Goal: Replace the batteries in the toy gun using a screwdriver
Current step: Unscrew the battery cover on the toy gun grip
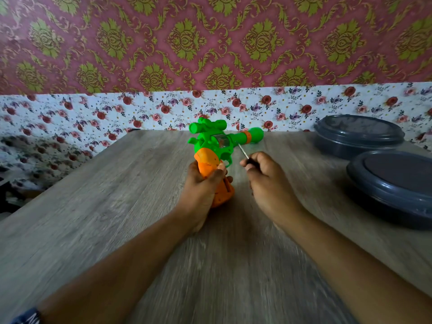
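Observation:
A green toy gun [216, 141] with an orange grip stands over the middle of the wooden table [117, 206], barrel pointing right and away. My left hand [202, 190] is wrapped around the orange grip, holding the gun up. My right hand [268, 183] sits just right of the grip, closed on a small screwdriver [244, 153]. Its thin metal shaft sticks up and left toward the gun's trigger area; the dark handle is mostly hidden in my fingers. The tip is close to the green body, and I cannot tell if it touches. No batteries are visible.
Two dark grey round lidded containers stand at the right: one at the back [358, 135], one nearer the table's right edge [395, 185]. A floral-papered wall rises right behind the table. The table's left edge runs diagonally, with dark clutter beyond it.

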Demonstrator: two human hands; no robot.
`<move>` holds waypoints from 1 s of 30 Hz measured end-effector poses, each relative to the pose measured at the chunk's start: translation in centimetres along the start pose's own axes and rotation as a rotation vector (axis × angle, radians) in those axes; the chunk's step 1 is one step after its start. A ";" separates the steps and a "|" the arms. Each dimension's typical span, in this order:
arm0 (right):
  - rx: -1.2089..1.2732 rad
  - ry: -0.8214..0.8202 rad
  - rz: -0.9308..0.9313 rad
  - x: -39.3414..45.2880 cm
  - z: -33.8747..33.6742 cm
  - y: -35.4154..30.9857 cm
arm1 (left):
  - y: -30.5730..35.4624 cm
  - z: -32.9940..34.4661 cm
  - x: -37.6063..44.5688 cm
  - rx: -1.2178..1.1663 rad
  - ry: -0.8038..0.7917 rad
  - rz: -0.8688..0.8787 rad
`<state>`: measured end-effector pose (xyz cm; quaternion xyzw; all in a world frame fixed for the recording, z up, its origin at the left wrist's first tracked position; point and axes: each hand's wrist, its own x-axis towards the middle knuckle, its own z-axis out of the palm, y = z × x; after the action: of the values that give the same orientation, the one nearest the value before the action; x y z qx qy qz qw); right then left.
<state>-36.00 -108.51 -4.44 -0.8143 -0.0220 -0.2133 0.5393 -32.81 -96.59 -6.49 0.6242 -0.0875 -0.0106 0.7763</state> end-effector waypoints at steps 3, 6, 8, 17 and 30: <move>-0.099 -0.090 0.002 -0.8 1.2 -0.7 | 0.3 0.0 -0.2 0.010 0.017 0.004; -0.149 -0.137 0.027 -1.5 1.7 -0.8 | 0.9 0.0 -0.7 -0.060 -0.045 -0.063; -0.185 -0.122 0.032 -1.7 1.7 -0.8 | 0.9 -0.1 -0.5 -0.100 -0.096 -0.062; -0.172 -0.088 0.089 -1.6 1.3 -0.8 | 0.4 0.3 -0.7 -0.106 -0.160 -0.044; 0.266 -0.146 0.371 -1.1 0.3 -1.3 | 0.6 0.3 -0.5 -0.140 -0.157 -0.042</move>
<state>-37.24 -107.46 -3.83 -0.7396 0.0610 -0.0464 0.6686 -33.41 -96.72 -5.92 0.5674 -0.1338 -0.0817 0.8084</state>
